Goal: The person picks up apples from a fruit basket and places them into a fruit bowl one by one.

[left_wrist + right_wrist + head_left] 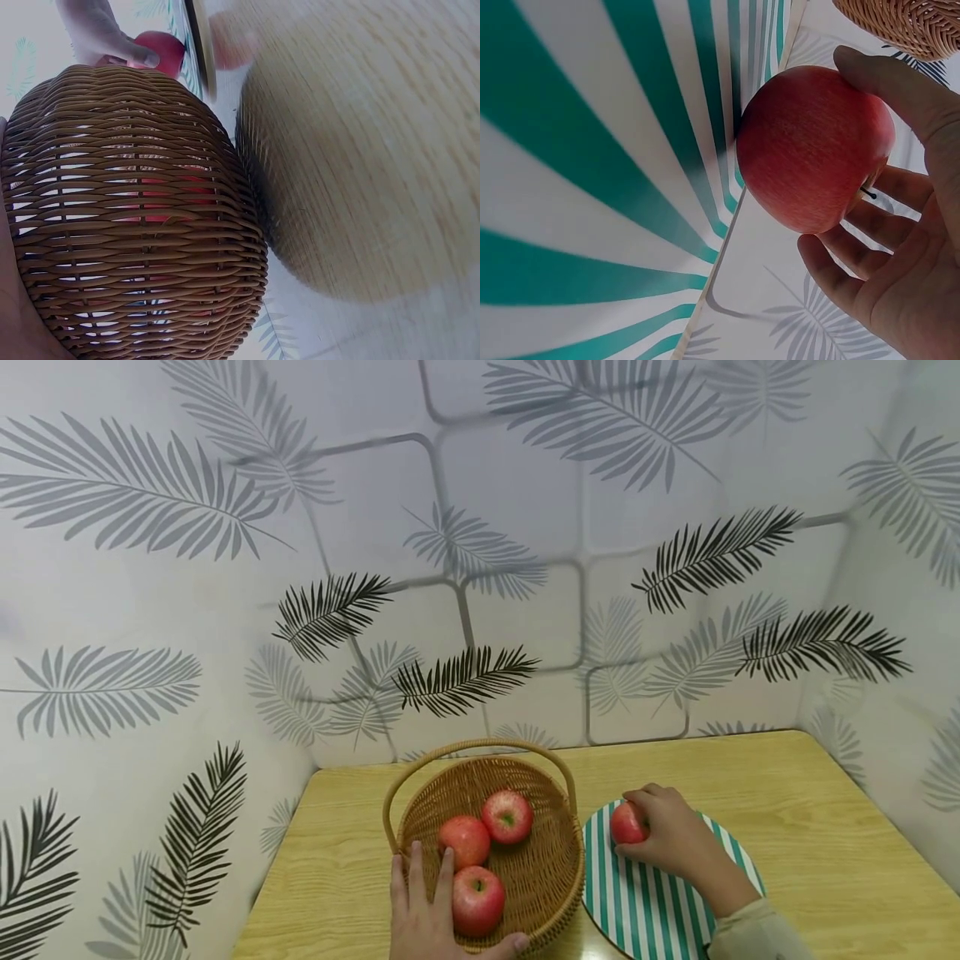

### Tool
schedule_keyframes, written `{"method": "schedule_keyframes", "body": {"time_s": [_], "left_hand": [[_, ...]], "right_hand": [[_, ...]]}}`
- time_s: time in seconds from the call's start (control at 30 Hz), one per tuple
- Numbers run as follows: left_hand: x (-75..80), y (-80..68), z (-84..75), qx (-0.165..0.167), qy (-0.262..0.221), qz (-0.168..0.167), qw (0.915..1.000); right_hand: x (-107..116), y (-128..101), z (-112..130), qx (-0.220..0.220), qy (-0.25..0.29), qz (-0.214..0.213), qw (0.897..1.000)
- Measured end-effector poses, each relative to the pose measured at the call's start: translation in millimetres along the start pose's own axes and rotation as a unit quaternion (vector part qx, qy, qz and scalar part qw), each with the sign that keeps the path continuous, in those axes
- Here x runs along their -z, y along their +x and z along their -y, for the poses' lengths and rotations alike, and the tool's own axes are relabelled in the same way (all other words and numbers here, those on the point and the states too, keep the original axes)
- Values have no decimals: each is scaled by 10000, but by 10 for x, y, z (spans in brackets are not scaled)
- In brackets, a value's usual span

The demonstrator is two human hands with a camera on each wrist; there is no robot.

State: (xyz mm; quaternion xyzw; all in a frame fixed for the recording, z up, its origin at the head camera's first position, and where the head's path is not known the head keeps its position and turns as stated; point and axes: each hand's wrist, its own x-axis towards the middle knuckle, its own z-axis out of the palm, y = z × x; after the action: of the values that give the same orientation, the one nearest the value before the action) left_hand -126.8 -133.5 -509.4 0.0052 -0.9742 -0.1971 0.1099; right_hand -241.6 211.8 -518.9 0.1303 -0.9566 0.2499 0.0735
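Observation:
A woven basket [551,877] with a hoop handle stands mid-table and holds three red apples [507,816] [465,841] [477,900]. My left hand [442,914] holds its near rim, fingers laid inside beside the apples and thumb along the outer wall. The left wrist view shows the basket's wall [135,210] close up. To its right lies a green-and-white striped plate [645,902]. My right hand [652,827] grips a fourth red apple [625,825] at the plate's far left edge. In the right wrist view its fingers [855,247] curl round this apple [814,146] over the plate [592,150].
The wooden table [787,827] is boxed in by leaf-patterned walls [525,568] at the back and on both sides. Bare tabletop shows to the right of the plate and left of the basket [330,877].

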Motion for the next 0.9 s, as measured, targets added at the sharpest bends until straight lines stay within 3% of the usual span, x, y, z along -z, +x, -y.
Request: {"method": "schedule_keyframes", "body": {"time_s": [0.9], "left_hand": [[-23, 15, 24, 12, 83, 108, 9999]], "right_hand": [[-11, 26, 27, 67, -28, -79, 9999]]}}
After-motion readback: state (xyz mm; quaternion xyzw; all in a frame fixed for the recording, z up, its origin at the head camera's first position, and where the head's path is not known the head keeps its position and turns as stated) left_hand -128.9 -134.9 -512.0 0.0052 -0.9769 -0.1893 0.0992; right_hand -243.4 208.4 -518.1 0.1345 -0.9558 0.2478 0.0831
